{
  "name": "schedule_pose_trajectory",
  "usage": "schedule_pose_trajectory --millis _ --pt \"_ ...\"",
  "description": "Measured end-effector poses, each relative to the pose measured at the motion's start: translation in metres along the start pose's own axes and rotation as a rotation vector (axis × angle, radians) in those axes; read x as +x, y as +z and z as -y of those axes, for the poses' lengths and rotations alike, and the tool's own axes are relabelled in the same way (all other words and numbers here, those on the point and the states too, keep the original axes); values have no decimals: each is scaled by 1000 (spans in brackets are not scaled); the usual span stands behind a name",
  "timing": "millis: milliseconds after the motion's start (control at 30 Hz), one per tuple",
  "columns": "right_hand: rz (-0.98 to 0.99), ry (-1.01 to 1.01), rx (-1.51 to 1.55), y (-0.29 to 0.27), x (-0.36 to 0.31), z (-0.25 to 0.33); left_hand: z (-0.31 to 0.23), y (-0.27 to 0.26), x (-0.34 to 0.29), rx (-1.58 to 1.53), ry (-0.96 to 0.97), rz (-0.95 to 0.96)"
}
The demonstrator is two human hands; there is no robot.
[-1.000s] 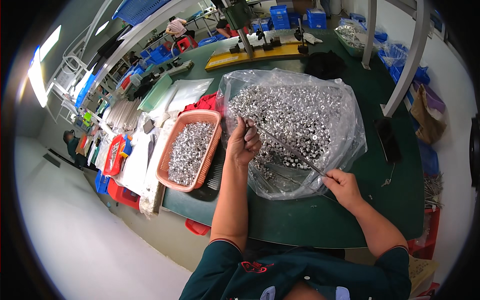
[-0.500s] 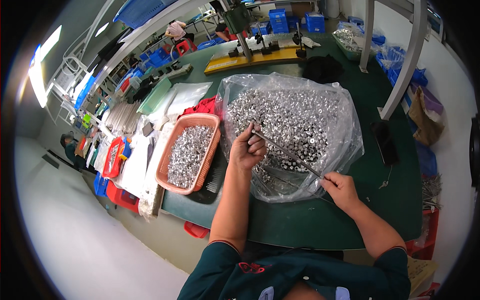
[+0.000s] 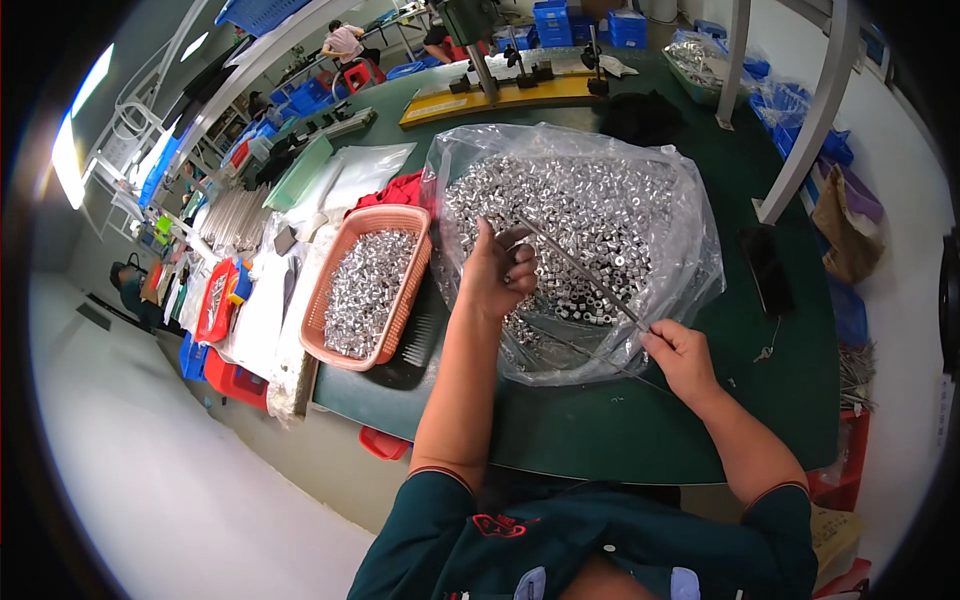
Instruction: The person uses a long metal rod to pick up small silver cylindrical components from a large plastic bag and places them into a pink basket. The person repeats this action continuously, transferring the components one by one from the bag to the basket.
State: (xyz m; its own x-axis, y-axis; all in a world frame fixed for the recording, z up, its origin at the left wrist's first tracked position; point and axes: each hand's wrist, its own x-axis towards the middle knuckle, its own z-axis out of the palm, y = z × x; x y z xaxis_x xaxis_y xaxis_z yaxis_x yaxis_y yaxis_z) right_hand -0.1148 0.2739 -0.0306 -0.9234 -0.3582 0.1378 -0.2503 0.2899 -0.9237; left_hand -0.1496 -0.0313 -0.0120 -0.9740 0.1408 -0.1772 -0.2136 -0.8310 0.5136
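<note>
A thin dark metal rod [image 3: 585,275] slants above a clear plastic bag [image 3: 700,235] full of small silvery metal sleeves [image 3: 570,200]. My right hand [image 3: 680,358] is closed round the rod's near right end, thumb on top. Over the left part of the bag, my left hand [image 3: 497,272] has its thumb raised apart from its loosely bent fingers, close to the rod's far end. I see nothing held in it. A thinner wire-like rod [image 3: 590,352] crosses the bag's front edge.
Left of the bag stands a pink basket [image 3: 420,300] of small metal pieces, with a red cloth [image 3: 390,190] behind it. A phone [image 3: 766,270] and a key [image 3: 765,353] lie at right. A yellow-based fixture [image 3: 500,100] and a metal frame post [image 3: 810,120] stand farther back.
My left fingers have let go of the rod's far end and loosened, the thumb lifting away. My right hand still grips the rod. The whole view has shifted slightly.
</note>
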Motion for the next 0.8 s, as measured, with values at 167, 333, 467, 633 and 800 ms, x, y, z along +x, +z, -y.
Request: schedule_pose_trajectory --millis 167,333,467,633,800 --pt "71 37 -10 0 -3 3 -13 -11 -1 -367 147 -100" --pt "98 -4 -57 3 -4 -1 -17 -16 4 -393 314 -112" --pt "104 -36 -76 4 -4 -1 -12 -17 5 -233 359 -44" --pt "103 -49 -120 5 -5 0 -7 -12 6 -56 359 50" --pt "91 -22 -183 3 -6 1 -8 -6 5 43 363 2"
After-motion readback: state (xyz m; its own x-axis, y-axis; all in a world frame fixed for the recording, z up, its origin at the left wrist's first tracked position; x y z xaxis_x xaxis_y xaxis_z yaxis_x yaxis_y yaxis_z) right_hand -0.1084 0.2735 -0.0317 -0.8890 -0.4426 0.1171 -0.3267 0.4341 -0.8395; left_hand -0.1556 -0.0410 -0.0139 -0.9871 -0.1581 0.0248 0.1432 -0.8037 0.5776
